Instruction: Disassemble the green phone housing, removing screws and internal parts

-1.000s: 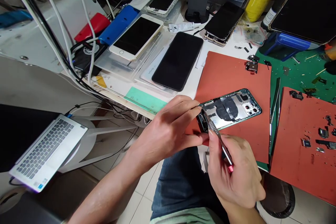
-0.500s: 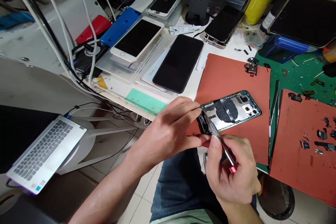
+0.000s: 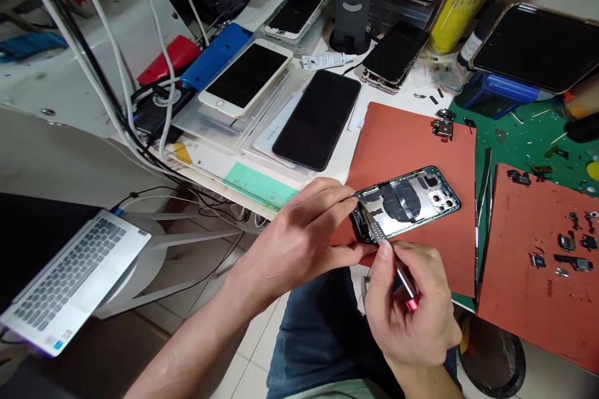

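An opened phone housing (image 3: 402, 202), bare inside apart from a black round patch and a silver plate, lies on a brick-red mat (image 3: 379, 131). My left hand (image 3: 304, 230) clasps its near left end, fingers on one edge and the thumb at the other. Between my right hand's (image 3: 412, 305) thumb and fingers is a slim metal tool with a knurled grip and red end cap (image 3: 405, 283). Its tapered tip points into the housing's left end, close to my left fingertips; exact contact there cannot be made out.
Small phone parts (image 3: 566, 242) lie on a second red mat at right; a metal part (image 3: 442, 129) sits on the first mat's far corner. Behind stand a black phone (image 3: 318, 118), a white phone (image 3: 246, 78) and a phone stand (image 3: 350, 9). Cables (image 3: 105, 75) hang at left, above a laptop (image 3: 70, 280).
The view has shifted slightly. Both hands keep their grips, and the tool stays at the housing's left end with little visible movement.
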### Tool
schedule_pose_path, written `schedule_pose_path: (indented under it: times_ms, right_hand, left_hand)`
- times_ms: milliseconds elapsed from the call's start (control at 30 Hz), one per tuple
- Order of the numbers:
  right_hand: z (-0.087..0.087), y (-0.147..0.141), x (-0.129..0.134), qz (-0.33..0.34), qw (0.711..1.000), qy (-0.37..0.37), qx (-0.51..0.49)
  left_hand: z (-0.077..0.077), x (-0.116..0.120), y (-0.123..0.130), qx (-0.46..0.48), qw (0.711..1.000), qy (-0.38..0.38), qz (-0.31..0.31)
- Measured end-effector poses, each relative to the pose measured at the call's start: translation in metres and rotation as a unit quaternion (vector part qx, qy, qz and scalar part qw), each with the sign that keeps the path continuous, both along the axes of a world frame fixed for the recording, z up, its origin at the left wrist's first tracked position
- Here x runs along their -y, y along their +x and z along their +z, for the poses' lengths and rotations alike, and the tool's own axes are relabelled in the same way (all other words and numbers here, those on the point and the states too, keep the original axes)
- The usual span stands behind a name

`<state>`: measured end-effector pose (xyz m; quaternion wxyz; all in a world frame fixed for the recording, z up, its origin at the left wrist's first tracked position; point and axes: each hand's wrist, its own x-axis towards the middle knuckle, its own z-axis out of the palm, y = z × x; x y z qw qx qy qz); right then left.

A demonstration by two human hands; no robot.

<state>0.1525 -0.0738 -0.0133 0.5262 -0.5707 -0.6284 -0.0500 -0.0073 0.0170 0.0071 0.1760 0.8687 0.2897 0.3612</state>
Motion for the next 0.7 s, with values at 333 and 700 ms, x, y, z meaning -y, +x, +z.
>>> schedule_pose_path:
  times_ms: [333,700]
  right_hand:
    - [-0.0012,-0.0007,-0.0006,-0.001,1.000,0.007,-0.013]
    - [-0.0013,0.0008,0.0011,0.003,1.000,-0.017,-0.017]
  left_hand:
    - [-0.0009,0.0001,-0.0002,0.002,1.000,0.000,0.001]
    - [-0.0062,0.0024,-0.0006,0.017,1.000,0.011,0.003]
